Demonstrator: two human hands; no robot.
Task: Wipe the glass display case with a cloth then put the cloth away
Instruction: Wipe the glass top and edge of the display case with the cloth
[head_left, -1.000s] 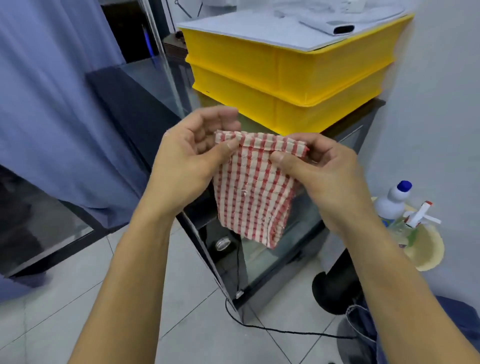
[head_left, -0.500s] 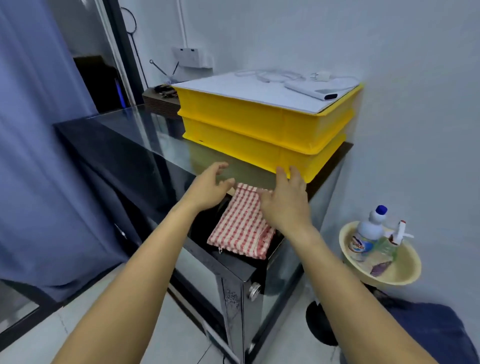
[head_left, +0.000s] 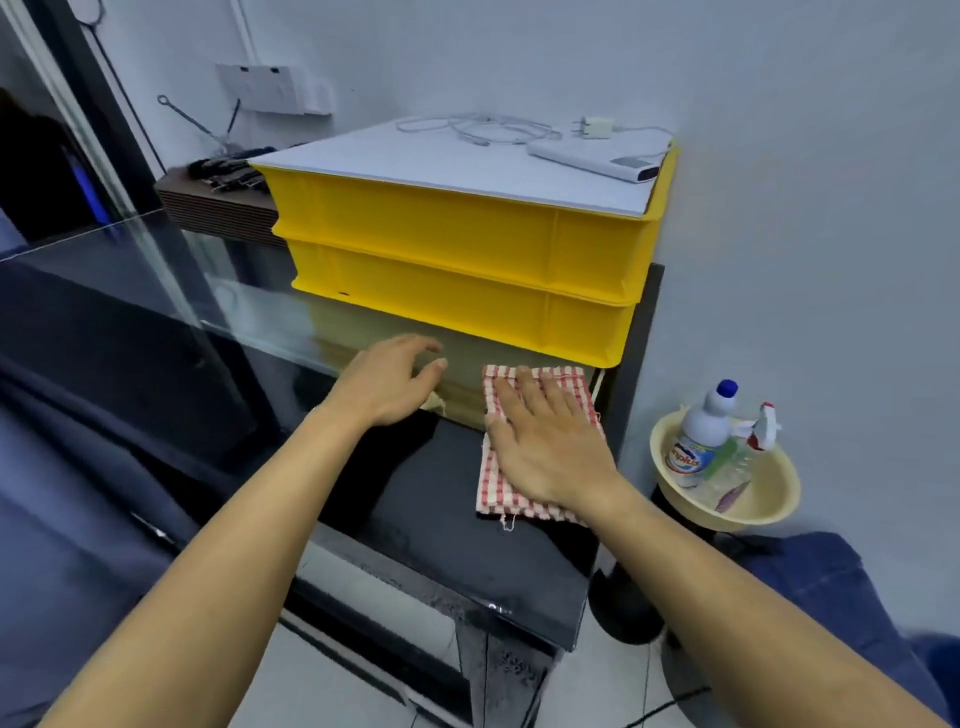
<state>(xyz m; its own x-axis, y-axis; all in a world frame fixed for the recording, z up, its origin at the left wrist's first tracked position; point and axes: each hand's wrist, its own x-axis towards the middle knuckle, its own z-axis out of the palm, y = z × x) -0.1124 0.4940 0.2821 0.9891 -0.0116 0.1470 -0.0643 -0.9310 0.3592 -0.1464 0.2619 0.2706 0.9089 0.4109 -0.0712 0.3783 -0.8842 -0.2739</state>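
A folded red-and-white checked cloth (head_left: 493, 491) lies flat on the dark top of the glass display case (head_left: 441, 519), near its right end. My right hand (head_left: 545, 441) presses on the cloth with flat, spread fingers. My left hand (head_left: 389, 384) hovers just left of the cloth over the case top, fingers relaxed and holding nothing. The case's glass panels (head_left: 156, 291) stretch away to the left.
Two stacked yellow crates (head_left: 467, 260) with a white board, cable and power bank on top sit at the back of the case, just beyond the cloth. A cream basin (head_left: 769, 499) with a bottle and a spray bottle stands low at the right by the wall.
The cloth went from being held up and folded in both hands to lying flat on the case top. The left hand let go and drew left; the right hand now presses it.
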